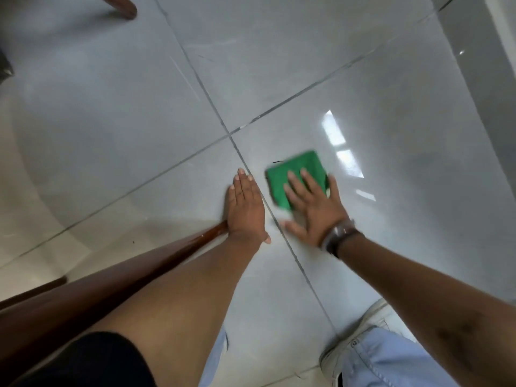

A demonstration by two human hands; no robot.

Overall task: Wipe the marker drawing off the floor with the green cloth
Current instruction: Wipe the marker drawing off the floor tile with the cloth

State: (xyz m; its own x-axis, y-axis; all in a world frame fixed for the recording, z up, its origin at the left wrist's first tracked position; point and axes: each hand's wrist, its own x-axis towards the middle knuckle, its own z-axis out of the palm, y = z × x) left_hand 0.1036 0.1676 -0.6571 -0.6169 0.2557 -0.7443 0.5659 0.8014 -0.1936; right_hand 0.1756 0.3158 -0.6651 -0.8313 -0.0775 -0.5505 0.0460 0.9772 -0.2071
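A folded green cloth (298, 174) lies flat on the glossy grey floor tile, blurred by motion. My right hand (312, 208) presses on its near half with fingers spread; a watch sits on that wrist. Short black marker strokes (277, 162) show just past the cloth's far-left corner, and another tiny mark sits at its left edge. The cloth hides whatever is under it. My left hand (247, 210) rests flat on the floor, fingers together, left of the cloth and across a grout line, holding nothing.
A dark wooden furniture leg (156, 258) runs along my left forearm to the floor. Another wooden leg (122, 7) stands at the top left. My knee in light blue trousers (391, 361) and a white shoe (374, 319) are at the bottom right.
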